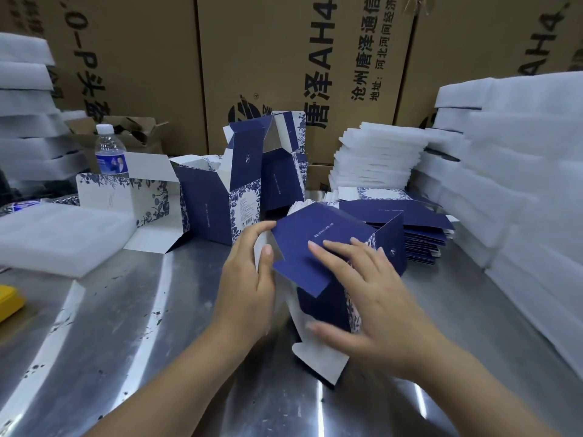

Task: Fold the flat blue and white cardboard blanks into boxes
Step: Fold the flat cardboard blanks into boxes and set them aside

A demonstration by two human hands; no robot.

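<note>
A half-folded blue and white box point(315, 244) stands tilted on the steel table point(126, 326) in the middle of the view. My left hand point(249, 279) holds its left edge, fingers behind a white flap and thumb in front. My right hand point(369, 291) lies on the box's blue top panel with fingers straight, its thumb against the lower side. A white flap point(318, 357) sticks out below toward me. A stack of flat blue blanks point(419, 234) lies just right of the box. Several folded boxes point(220, 197) stand behind it.
Stacks of white foam sheets point(511, 171) rise at the right, and more point(25, 99) at the left, with a foam pad point(60, 234) lying flat. A water bottle point(110, 152) stands back left. Brown cartons point(284, 58) wall off the back. A yellow object point(8, 301) sits at the left edge.
</note>
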